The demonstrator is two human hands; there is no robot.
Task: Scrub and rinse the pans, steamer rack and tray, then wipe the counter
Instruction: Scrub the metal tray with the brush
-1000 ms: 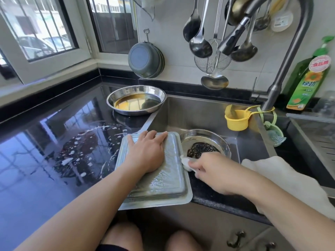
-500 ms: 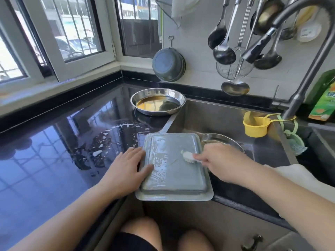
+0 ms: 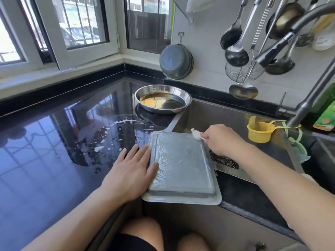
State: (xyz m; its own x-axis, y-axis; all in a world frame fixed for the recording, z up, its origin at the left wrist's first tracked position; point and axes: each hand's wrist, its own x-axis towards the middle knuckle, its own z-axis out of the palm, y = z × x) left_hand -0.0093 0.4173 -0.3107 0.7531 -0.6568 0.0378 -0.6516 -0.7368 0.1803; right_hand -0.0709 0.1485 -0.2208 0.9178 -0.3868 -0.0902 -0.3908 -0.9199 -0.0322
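Note:
A rectangular steel tray (image 3: 183, 169) lies upside down across the sink's front left corner, its bottom wet and soapy. My left hand (image 3: 132, 169) lies flat against its left edge, fingers straight, thumb on the tray. My right hand (image 3: 220, 140) pinches a small white scrub pad (image 3: 196, 134) at the tray's far right corner. A round steel pan (image 3: 163, 100) with brownish liquid sits on the counter behind. Under my right wrist a pan with a dark wire steamer rack (image 3: 224, 161) sits in the sink, mostly hidden.
Soap suds and water (image 3: 101, 142) spatter the black counter (image 3: 45, 151) left of the tray. A yellow cup (image 3: 259, 131) hangs by the faucet (image 3: 308, 98). Ladles and a strainer (image 3: 243, 71) hang on the wall, a grey basin (image 3: 175, 61) beside them. Green detergent bottle (image 3: 326, 115) at far right.
My left hand slid off the tray's top to its left edge. My right hand moved the pad from the tray's right side across the bottom to the far right corner. The camera view shifted left.

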